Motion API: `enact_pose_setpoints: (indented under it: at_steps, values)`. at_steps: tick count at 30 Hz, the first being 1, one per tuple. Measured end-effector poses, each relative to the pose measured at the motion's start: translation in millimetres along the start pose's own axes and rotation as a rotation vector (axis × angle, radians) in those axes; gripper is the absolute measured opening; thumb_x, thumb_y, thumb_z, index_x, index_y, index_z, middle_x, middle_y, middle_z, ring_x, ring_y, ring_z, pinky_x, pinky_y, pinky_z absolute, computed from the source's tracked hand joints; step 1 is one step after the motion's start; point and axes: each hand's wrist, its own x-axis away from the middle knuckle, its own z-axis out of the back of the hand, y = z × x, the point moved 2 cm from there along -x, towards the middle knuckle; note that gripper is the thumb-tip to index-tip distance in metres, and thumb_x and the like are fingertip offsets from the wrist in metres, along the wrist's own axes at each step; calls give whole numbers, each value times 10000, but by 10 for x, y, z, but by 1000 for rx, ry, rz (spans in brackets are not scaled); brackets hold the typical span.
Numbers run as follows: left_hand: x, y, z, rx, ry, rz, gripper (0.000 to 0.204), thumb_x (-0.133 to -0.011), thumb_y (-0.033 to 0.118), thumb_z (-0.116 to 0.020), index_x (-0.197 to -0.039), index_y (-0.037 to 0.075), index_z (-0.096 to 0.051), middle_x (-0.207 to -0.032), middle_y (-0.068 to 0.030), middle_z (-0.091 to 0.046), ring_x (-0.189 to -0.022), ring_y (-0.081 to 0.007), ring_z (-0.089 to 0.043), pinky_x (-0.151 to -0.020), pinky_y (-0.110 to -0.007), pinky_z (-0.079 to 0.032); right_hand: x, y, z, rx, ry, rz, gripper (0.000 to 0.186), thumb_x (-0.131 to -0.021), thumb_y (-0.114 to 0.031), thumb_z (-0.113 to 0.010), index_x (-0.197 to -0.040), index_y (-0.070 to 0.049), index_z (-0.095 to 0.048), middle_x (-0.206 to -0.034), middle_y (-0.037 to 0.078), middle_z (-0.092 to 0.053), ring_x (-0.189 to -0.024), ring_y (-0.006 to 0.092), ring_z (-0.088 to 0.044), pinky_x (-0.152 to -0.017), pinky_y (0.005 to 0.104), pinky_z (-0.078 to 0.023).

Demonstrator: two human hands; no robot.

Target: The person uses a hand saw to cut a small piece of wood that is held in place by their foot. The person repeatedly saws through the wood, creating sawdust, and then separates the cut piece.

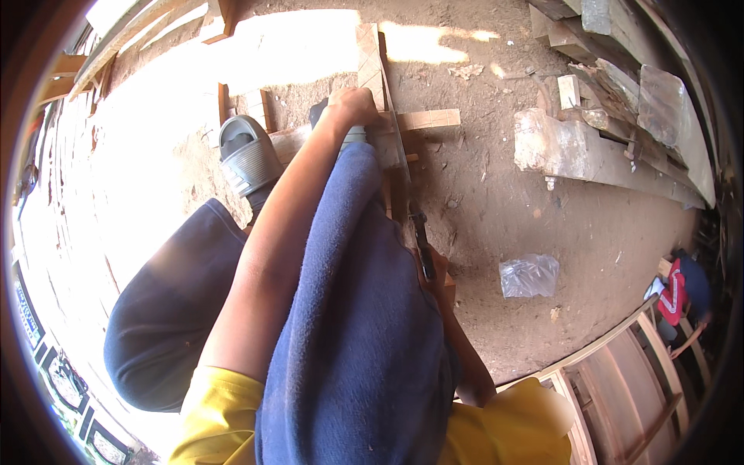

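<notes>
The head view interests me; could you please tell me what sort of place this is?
Probably a woodworking shop: the right hand holds what looks like a saw, heavy timber lies at upper right, and a wooden frame sits at lower right.

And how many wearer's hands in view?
2: left hand on the wood, upper centre; right hand on the black handle, partly hidden by the blue trouser leg.

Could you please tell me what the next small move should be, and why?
Probably one light stroke of the saw: the right grip is closed round its handle, its blade runs close beside the wood, and the left grip is on that wood, seemingly steadying it. Whether the blade touches the wood is hard to tell.
</notes>
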Motion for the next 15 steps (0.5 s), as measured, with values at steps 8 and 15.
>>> enact_pose_setpoints:
  at_steps: [8,15]
  values:
    - [40,51,38,-16,10,38,416,-812,406,-638,-1021,50,-691,-1124,-149,-650,-1076,-284,-616,-929,-380,-475,-230,83,-187,-9,6,-90,163,-902,-149,-557,-878,11,-569,-595,146,-546,-501,212,-549,-472,347,-399]
    - [152,56,139,37,-28,56,610,-683,586,-732,-995,63,-706,-1080,-154,-669,-1040,-286,-633,-905,-382,-491,-337,-5,-196,-9,34,-16,163,-892,-136,-580,-813,5,-557,-587,84,-518,-513,131,-505,-465,316,-380]
